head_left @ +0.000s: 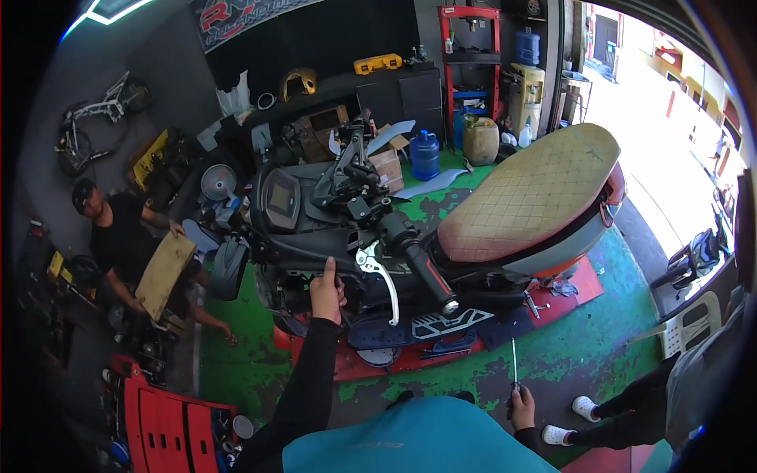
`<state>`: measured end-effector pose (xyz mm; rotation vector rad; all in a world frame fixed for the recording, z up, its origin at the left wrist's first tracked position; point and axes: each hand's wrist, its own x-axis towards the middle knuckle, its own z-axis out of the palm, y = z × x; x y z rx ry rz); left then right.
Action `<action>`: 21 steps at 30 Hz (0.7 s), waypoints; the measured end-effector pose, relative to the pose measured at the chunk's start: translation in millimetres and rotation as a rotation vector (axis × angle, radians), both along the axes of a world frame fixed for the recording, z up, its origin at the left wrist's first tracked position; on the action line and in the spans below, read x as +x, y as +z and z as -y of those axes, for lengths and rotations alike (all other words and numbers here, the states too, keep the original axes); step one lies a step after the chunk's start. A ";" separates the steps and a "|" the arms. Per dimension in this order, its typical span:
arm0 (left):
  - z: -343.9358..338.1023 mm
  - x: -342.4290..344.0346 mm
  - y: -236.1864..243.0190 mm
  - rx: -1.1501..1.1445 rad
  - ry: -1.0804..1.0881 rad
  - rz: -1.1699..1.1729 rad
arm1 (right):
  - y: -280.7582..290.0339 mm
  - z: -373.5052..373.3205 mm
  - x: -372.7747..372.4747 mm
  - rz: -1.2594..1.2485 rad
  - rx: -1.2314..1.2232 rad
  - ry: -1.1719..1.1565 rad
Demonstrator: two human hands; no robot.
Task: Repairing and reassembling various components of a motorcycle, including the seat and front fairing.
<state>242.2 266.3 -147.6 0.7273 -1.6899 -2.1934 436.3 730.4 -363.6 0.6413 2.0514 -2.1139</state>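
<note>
Head view: your right hand [521,408] gripped the screwdriver [515,364] by its handle, the best hold; it looked light, rigid. Left hand [326,297] half-curled near the scooter [473,229]; grip unclear.

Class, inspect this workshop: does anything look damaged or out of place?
Yes. The green floor has ragged dark patches where its paint looks worn away. Beyond the scooter, a loose pale panel lies near the blue jug, seemingly out of place.
</note>
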 end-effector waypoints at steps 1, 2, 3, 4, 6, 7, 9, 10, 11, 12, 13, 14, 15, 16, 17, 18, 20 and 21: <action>-0.3 -0.5 4.9 0.020 -0.006 -0.026 | -3.9 -8.0 -0.4 -0.006 0.019 0.004; -1.0 -2.8 7.3 0.046 -0.010 -0.047 | -6.7 -15.6 -2.6 -0.010 0.010 0.011; -1.9 -4.8 10.3 0.072 -0.015 -0.070 | -9.4 -22.9 -5.2 -0.015 -0.003 -0.005; -3.9 -4.7 11.3 0.066 -0.007 -0.073 | -12.1 -31.0 -5.3 -0.018 -0.014 -0.021; -7.0 -4.3 14.7 0.048 0.017 -0.028 | -16.3 -45.9 -5.0 -0.027 -0.028 -0.028; -8.0 -4.8 16.5 0.041 0.029 -0.007 | -17.3 -51.1 -4.8 -0.013 -0.033 -0.018; -7.3 -4.9 23.6 0.013 0.035 -0.001 | -19.6 -61.4 -3.2 0.012 -0.041 0.004; -6.2 -4.1 27.9 -0.012 0.033 0.013 | -22.1 -67.7 -1.5 0.005 -0.041 0.017; -5.4 -3.1 30.9 -0.036 0.032 0.026 | -25.4 -74.5 0.8 0.015 -0.031 0.025; -4.1 -3.4 31.7 -0.034 0.047 0.017 | -29.5 -81.2 1.2 0.022 -0.019 0.034; -1.5 -3.8 30.9 -0.056 0.040 0.027 | -34.3 -87.3 0.0 0.029 -0.005 0.045; 0.5 -4.0 27.6 -0.075 0.031 0.041 | -40.9 -94.2 0.1 0.023 0.002 0.062; -1.3 -1.6 24.7 -0.091 0.020 0.060 | -47.4 -102.7 4.8 0.022 -0.032 0.049; -3.7 -1.0 21.5 -0.079 0.035 0.057 | -53.5 -111.8 8.2 0.022 -0.063 0.036; -4.6 -2.2 24.0 -0.083 0.026 0.055 | -55.5 -116.2 1.9 0.017 -0.099 0.032; -5.3 -3.8 26.3 -0.087 0.018 0.053 | -57.0 -121.3 -3.8 0.009 -0.091 0.055; 0.1 -3.7 27.1 -0.083 0.027 0.040 | -44.7 -123.4 -10.1 0.038 -0.045 0.112; 4.1 -3.8 25.1 -0.068 0.040 0.021 | -38.4 -123.8 -13.8 0.052 -0.021 0.139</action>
